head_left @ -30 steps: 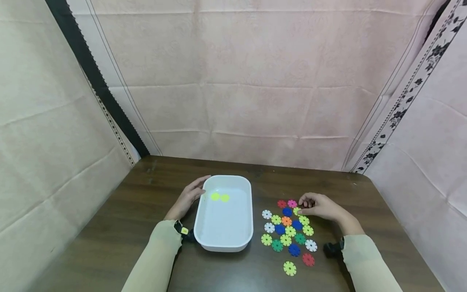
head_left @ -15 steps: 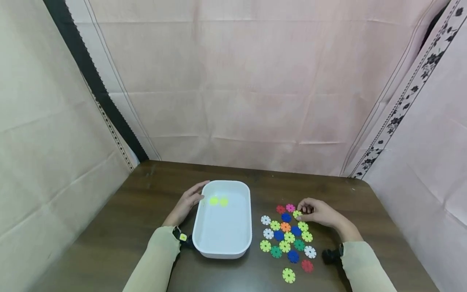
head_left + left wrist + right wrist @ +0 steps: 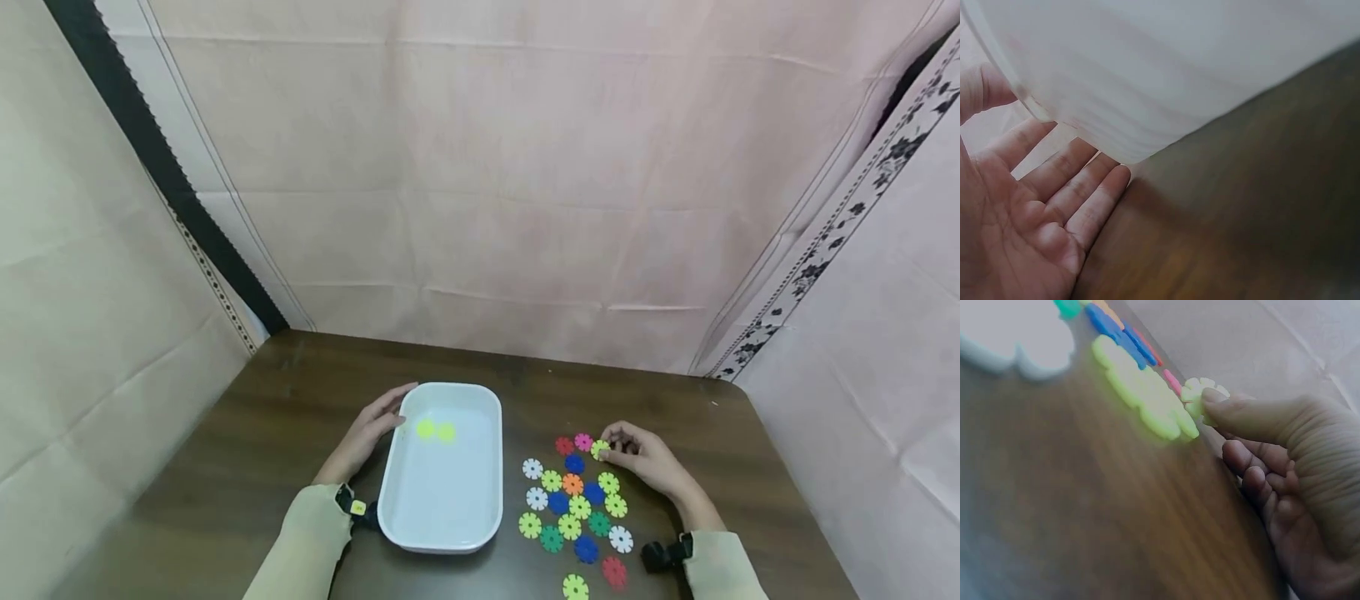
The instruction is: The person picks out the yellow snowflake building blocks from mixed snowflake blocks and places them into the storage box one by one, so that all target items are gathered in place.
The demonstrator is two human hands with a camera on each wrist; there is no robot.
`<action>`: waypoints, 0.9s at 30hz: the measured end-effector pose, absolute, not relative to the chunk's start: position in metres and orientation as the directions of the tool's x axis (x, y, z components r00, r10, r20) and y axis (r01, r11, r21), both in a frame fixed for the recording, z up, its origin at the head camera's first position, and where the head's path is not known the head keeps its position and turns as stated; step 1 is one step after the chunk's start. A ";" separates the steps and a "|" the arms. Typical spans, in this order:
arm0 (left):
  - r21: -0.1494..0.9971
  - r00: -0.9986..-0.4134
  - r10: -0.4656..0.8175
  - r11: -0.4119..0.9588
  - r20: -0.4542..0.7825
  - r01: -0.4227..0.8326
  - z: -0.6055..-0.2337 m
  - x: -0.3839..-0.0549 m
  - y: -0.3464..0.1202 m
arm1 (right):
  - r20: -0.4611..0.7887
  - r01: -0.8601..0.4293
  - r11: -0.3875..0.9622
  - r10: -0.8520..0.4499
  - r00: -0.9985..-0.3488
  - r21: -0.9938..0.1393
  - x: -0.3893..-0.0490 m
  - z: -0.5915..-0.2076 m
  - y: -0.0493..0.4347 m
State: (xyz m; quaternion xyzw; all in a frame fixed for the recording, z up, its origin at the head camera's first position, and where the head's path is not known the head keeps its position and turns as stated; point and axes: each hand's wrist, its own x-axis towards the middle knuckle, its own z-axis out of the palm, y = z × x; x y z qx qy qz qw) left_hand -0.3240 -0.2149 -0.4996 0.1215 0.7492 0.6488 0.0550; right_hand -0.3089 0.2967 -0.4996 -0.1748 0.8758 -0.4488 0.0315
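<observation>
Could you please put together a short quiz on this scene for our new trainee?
1. Multiple choice: What colour is the piece that the right hand pinches?
A) White
B) Orange
C) Yellow-green

2. True or false: The left hand touches the white tray on the side nearest the loose pieces.

3. Count: How many yellow discs lie in the tray?

Key:
1. C, yellow-green.
2. False; it touches the opposite side, away from the loose pieces.
3. Two, side by side toward the tray's far end.
</observation>
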 end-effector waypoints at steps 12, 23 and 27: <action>0.982 -0.951 0.292 0.128 0.099 0.141 -0.493 -0.334 -0.208 | 0.137 -0.242 0.510 -0.235 -0.962 -0.826 -0.308 -0.496 0.300; 0.984 -0.958 0.267 0.110 0.103 0.137 -0.502 -0.319 -0.208 | 0.180 -0.233 0.425 -0.161 -0.970 -0.875 -0.308 -0.507 0.298; 0.986 -0.962 0.257 0.117 0.088 0.121 -0.500 -0.321 -0.215 | 0.207 -0.250 0.392 -0.148 -0.967 -0.885 -0.312 -0.508 0.292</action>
